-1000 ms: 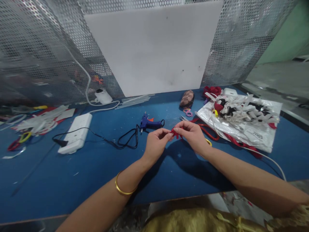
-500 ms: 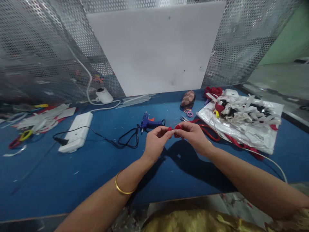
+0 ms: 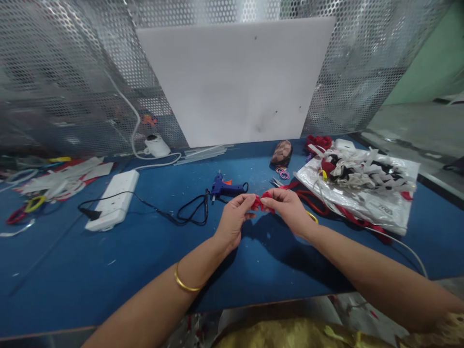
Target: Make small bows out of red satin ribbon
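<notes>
A small piece of red fabric (image 3: pixel 258 203), gathered or folded, is pinched between my two hands above the blue table (image 3: pixel 152 270). My left hand (image 3: pixel 235 217) grips its left end between thumb and fingers. On its right side, my right hand (image 3: pixel 288 209) pinches it the same way. The fingers cover much of the fabric, so its full shape is hidden. Just beyond my left hand lies a blue glue gun (image 3: pixel 226 187) with an orange trigger. Past my right hand are scissors (image 3: pixel 276 182), partly covered, and red ribbon (image 3: pixel 311 200).
A white power strip (image 3: pixel 115 200) with a black plug lies left. Glue sticks (image 3: pixel 203 154), a white cup (image 3: pixel 156 146), a checkered pouch (image 3: pixel 282 153) and rubber bands (image 3: pixel 282 172) sit toward the back. At right, a plastic bag (image 3: pixel 384 212) bears fabric scraps. A white board (image 3: pixel 235 82) stands behind.
More of the red fabric shows between my fingers, and the gap between the hands looks filled by it. My left hand has turned slightly. The view has shifted a little.
</notes>
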A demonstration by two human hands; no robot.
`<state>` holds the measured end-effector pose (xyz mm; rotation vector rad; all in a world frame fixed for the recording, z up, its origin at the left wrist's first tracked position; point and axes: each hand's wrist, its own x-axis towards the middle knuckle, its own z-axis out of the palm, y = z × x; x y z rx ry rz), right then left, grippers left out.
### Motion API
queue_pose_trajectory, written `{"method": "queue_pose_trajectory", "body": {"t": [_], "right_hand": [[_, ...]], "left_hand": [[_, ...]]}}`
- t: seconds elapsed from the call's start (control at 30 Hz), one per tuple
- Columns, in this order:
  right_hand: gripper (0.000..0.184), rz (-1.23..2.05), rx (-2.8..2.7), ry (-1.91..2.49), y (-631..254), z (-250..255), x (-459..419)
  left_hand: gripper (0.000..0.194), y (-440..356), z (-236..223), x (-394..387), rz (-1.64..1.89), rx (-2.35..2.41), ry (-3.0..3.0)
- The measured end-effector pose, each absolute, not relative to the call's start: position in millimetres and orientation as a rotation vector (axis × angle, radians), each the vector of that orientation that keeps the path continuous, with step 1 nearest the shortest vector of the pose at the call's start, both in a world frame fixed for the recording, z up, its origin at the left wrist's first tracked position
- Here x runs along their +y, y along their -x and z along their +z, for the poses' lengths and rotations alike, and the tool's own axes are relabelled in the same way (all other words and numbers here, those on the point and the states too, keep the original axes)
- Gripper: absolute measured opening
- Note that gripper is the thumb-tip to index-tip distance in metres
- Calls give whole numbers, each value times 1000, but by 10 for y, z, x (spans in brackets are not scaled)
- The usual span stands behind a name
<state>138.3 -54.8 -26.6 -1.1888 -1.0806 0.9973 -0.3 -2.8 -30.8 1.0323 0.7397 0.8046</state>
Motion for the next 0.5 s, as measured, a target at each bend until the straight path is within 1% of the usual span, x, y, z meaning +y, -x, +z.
{"method": "queue_pose_trajectory", "body": {"t": [0.23, 0.37, 0.5], "right_hand": [[20, 877, -1144, 1178, -1400, -248, -555], [17, 780, -1107, 1195, -1423, -246, -551], [17, 769, -1099, 1209, -1412, -248, -559]], "left_hand": [[23, 23, -281, -5, 915, 822, -1131], [23, 28, -280, -4, 858, 775, -1125], [24, 31, -274, -20, 777, 750, -1134]]}}
